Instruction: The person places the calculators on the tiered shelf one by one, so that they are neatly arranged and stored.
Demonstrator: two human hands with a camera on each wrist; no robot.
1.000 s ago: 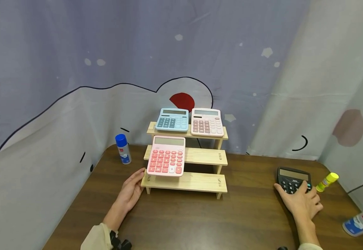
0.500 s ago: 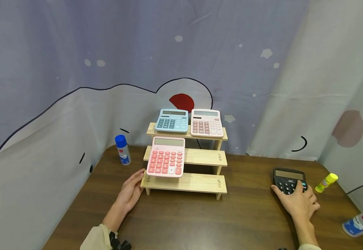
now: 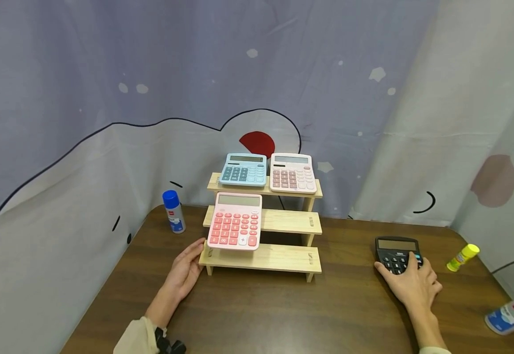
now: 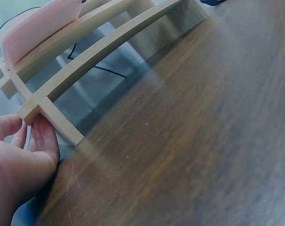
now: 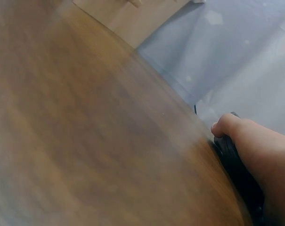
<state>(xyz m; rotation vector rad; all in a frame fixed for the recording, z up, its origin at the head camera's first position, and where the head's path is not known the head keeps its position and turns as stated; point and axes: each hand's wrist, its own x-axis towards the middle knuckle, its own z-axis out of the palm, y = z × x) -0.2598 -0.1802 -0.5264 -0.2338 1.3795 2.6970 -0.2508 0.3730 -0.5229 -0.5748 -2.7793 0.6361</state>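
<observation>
My left hand (image 3: 184, 271) pinches the left end of the lowest board of a three-step wooden stand (image 3: 270, 258); the left wrist view shows the thumb and fingers at that board end (image 4: 31, 107). On the right, my right hand (image 3: 413, 282) grips a black calculator (image 3: 397, 245) lying on the table, thumb along its left edge and fingers over its right side. The right wrist view shows only the thumb side and the calculator's dark edge (image 5: 236, 172). A pink calculator (image 3: 235, 221) leans on the stand's left half. Blue (image 3: 244, 170) and pale pink (image 3: 292, 173) calculators sit on the top step.
A glue bottle with a blue cap (image 3: 174, 211) stands left of the stand. A yellow glue stick (image 3: 462, 257) lies right of the black calculator. Another blue-capped bottle (image 3: 511, 313) is at the right edge. A patterned curtain (image 3: 349, 98) hangs behind the brown table (image 3: 292, 314).
My right hand has slid the black calculator leftward over the table, away from the yellow glue stick. My left hand keeps its place on the stand.
</observation>
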